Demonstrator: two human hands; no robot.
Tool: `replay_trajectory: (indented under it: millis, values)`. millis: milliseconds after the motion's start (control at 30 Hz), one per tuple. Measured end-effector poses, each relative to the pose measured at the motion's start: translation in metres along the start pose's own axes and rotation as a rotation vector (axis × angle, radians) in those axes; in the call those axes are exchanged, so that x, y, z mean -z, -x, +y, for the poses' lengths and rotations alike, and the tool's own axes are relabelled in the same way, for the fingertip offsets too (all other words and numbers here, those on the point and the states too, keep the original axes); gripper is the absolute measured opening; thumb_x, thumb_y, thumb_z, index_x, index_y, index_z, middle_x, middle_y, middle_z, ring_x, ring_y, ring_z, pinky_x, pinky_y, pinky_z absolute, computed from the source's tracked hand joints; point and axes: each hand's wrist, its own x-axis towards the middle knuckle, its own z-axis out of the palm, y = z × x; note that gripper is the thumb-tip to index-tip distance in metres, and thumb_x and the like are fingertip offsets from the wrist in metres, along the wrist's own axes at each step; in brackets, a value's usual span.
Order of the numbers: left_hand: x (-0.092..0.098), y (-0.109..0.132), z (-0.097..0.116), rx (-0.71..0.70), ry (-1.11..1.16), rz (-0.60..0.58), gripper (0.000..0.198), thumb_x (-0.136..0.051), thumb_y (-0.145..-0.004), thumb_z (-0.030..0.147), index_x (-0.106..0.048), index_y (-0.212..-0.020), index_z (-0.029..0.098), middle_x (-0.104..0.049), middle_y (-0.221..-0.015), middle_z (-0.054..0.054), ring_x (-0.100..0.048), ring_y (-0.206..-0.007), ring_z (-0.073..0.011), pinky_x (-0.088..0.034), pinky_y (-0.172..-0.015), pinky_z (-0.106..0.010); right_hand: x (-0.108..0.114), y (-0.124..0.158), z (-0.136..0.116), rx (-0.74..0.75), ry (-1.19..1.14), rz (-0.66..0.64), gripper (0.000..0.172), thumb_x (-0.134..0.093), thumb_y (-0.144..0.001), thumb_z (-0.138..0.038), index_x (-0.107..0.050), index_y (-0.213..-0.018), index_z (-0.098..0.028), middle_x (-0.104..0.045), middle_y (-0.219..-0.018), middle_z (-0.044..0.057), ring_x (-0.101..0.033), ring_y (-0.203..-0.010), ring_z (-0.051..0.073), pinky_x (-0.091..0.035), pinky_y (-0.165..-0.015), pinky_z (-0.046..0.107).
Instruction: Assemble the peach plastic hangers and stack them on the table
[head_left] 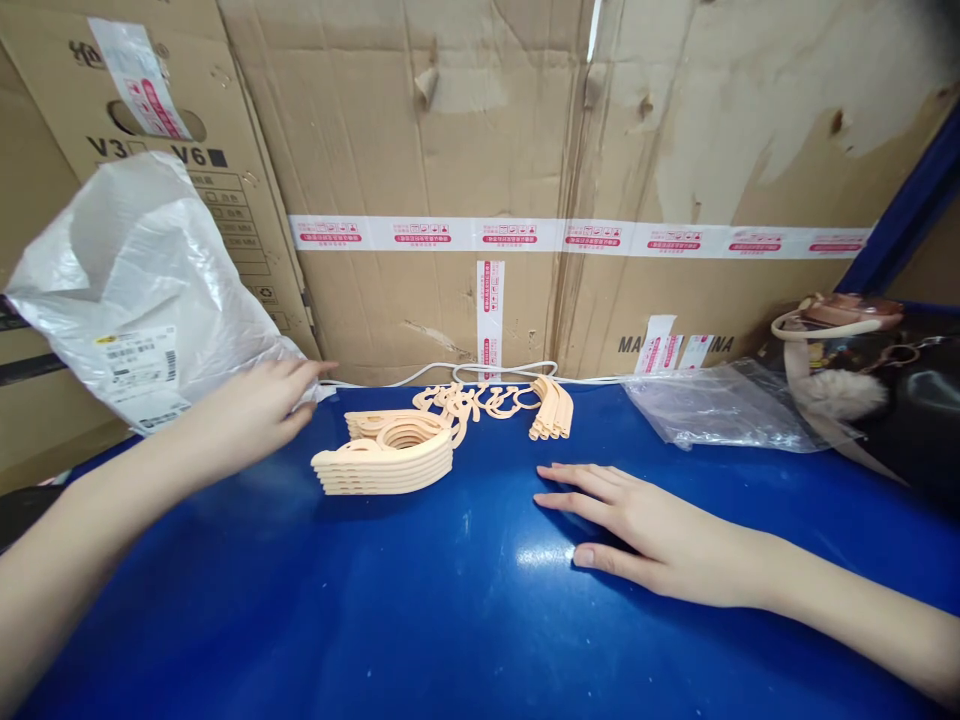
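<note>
My left hand (259, 410) is at the left, its fingers stretched out and holding nothing. It overlaps the lower right of a white plastic mailing bag (161, 270) with a label; I cannot tell if they touch. My right hand (637, 525) is held low over the blue table with fingers apart, also holding nothing. Between the hands sits a stack of peach-coloured plastic folding hangers (390, 465), folded up. Behind it lie several loose hanger hooks (457, 400). A smaller group of curved peach hanger arms (551, 408) is at their right, just beyond my right fingertips.
The blue table (450, 610) ends against large cardboard sheets (420, 130) with printed tape. A white cable (405, 377) runs along the back edge. At the right lie a clear plastic bag (720, 405) and a dark handbag (919, 400) with a fluffy pompom.
</note>
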Motion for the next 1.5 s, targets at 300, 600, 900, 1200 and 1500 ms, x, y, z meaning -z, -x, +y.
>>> replay_trajectory:
  millis: [300, 600, 900, 1200, 1500]
  values:
    - [0.002, 0.037, 0.150, -0.514, 0.152, 0.354, 0.028, -0.042, -0.092, 0.025, -0.049, -0.118, 0.026, -0.054, -0.128, -0.007, -0.048, -0.122, -0.0230, -0.042, -0.103, -0.042, 0.025, -0.044, 0.044, -0.411, 0.096, 0.304, 0.035, -0.039, -0.095, -0.046, -0.061, -0.095, -0.020, -0.070, -0.093, 0.004, -0.065, -0.085, 0.020, -0.048, -0.076, 0.030]
    - [-0.053, 0.055, 0.190, -0.690, 0.318, -0.031, 0.029, -0.046, -0.092, 0.023, -0.052, -0.120, 0.021, -0.055, -0.131, -0.011, -0.045, -0.128, -0.0277, -0.045, -0.104, -0.047, 0.049, -0.118, 0.073, -0.755, 0.204, 0.143, 0.059, -0.045, -0.086, -0.065, -0.065, -0.086, -0.010, -0.069, -0.076, 0.015, -0.067, -0.082, 0.029, -0.048, -0.072, 0.037]
    - [-0.059, 0.054, 0.182, -0.652, 0.416, -0.100, 0.027, -0.044, -0.095, 0.025, -0.052, -0.121, 0.021, -0.055, -0.129, -0.008, -0.046, -0.126, -0.0260, -0.044, -0.104, -0.045, 0.050, -0.118, 0.093, -0.743, 0.101, 0.080, 0.031, -0.056, -0.093, -0.033, -0.056, -0.119, -0.016, -0.059, -0.119, 0.008, -0.061, -0.099, 0.021, -0.053, -0.083, 0.041]
    - [-0.056, 0.054, 0.180, -0.614, 0.421, -0.178, 0.028, -0.043, -0.096, 0.023, -0.051, -0.123, 0.019, -0.053, -0.131, -0.007, -0.042, -0.129, -0.0243, -0.040, -0.107, -0.044, 0.039, -0.111, 0.125, -0.774, 0.047, 0.190, 0.032, -0.056, -0.093, -0.033, -0.055, -0.120, -0.016, -0.058, -0.120, 0.009, -0.061, -0.100, 0.021, -0.052, -0.083, 0.042]
    - [-0.054, 0.056, 0.182, -0.587, 0.440, -0.200, 0.028, -0.043, -0.097, 0.023, -0.051, -0.124, 0.020, -0.052, -0.132, -0.006, -0.042, -0.127, -0.0229, -0.040, -0.106, -0.043, 0.034, -0.106, 0.128, -0.775, -0.018, 0.189, 0.032, -0.056, -0.093, -0.033, -0.056, -0.120, -0.016, -0.058, -0.119, 0.009, -0.061, -0.099, 0.022, -0.052, -0.083, 0.042]
